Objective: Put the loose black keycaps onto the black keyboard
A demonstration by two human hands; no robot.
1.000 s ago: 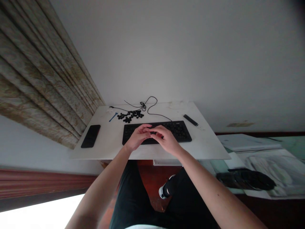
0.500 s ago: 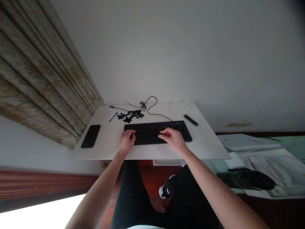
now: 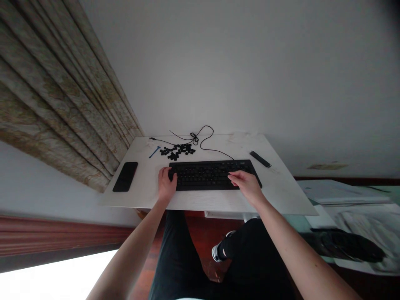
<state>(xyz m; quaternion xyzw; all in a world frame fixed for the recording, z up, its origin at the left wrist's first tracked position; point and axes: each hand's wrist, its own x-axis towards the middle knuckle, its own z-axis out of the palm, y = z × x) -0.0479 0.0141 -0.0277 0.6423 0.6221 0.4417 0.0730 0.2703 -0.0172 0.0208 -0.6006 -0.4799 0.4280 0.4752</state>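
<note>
A black keyboard (image 3: 203, 177) lies on the white table in front of me. My left hand (image 3: 166, 183) is closed around its left end, the thumb resting on the top side and the fingers at the outer edge. Over the right part of the keyboard is my right hand (image 3: 246, 185), thumb and fingertips pinched together; anything between them is too small to make out. Behind the keyboard's left half lies a loose pile of black keycaps (image 3: 184, 149). A thin blue tool (image 3: 154, 151) sits left of the pile.
The keyboard's black cable (image 3: 212, 149) loops along the back of the table (image 3: 206, 200). A phone (image 3: 125, 177) lies at the left, and a dark narrow strip (image 3: 260, 158) at the right. A curtain (image 3: 78, 83) hangs on the left; papers (image 3: 343, 191) lie beyond the right edge.
My right hand has moved right along the keyboard, still pinched. The left hand has shifted outward to the keyboard's left edge. The whole view has shifted slightly.
</note>
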